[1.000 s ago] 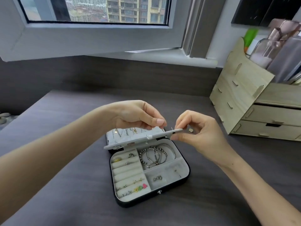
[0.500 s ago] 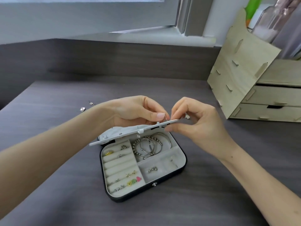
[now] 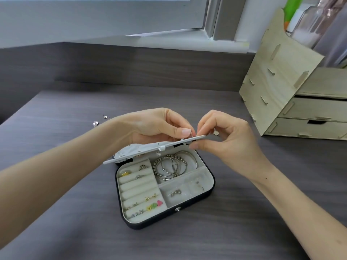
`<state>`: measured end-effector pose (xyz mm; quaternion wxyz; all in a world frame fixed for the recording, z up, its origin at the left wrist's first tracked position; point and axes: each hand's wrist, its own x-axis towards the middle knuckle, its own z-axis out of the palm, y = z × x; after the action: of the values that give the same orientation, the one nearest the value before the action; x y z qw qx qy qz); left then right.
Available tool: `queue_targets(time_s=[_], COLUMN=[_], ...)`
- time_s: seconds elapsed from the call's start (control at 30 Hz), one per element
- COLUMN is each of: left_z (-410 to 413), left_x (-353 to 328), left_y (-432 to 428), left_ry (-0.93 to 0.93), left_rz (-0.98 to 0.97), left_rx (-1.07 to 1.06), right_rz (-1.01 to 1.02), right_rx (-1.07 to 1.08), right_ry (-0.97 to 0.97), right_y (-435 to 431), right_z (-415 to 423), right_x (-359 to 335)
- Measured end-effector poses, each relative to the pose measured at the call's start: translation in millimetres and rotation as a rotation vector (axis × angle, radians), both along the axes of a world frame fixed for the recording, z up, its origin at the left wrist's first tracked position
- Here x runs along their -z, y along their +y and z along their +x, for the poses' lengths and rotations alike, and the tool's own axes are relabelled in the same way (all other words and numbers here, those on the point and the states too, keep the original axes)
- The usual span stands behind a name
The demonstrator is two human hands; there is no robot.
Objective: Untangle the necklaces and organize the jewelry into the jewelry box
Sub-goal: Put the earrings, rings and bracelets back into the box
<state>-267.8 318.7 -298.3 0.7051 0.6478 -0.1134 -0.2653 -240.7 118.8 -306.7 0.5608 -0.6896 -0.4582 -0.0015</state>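
A black jewelry box (image 3: 212, 186) lies open on the grey desk, its pale lining holding rings, small studs, coloured heart pieces (image 3: 155, 205) and silver bangles (image 3: 171, 167). A white flap panel (image 3: 150, 150) is raised over its back half. My left hand (image 3: 157, 126) pinches a thin earring post (image 3: 191, 135) at the panel's right end. My right hand (image 3: 223, 136) pinches the panel's right corner, thumb below and fingers above. A small earring back (image 3: 216, 132) lies on the desk behind my right hand.
Two loose earring pieces (image 3: 99, 121) lie on the desk at the back left. A wooden drawer organizer (image 3: 293, 102) stands at the right with bottles on top. A dark ledge and window frame run along the back.
The view has tilted down, so the box sits lower and larger in frame. Both hands stay at the panel's right end, and the panel is tipped a little flatter.
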Motion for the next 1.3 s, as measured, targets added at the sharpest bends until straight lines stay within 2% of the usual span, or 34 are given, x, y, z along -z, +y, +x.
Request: queue_targets(time_s=[0.3,0.57,0.73,1.0,1.3], left_z=[-1.0,-11.0,-13.6,-15.6,-20.2], left_x=[-1.9,-19.6,-23.2,-22.8,-19.6], left_y=[1.0,-6.4,-5.2,-5.1,-11.5], left_ry=[-0.031,-0.269,-0.315,-0.211,-0.18], left_rz=[0.051,0.283,0.361,0.28,0.232], left_rx=[-0.005,-0.128,-0.117,-0.119,-0.209], right_rz=[0.001,0.004,0.013,0.013,0.017], right_rx=[-0.002,0.007,0.017,0.029,0.042], right_ry=[0.005,-0.002,-0.011,-0.003,-0.015], right_y=[-0.4,-0.5,0.1,0.1,0.9], right_z=[0.2,-0.7,-0.9,-1.2,-1.1], right_x=[1.1,1.4,2.8,2.4,3.9])
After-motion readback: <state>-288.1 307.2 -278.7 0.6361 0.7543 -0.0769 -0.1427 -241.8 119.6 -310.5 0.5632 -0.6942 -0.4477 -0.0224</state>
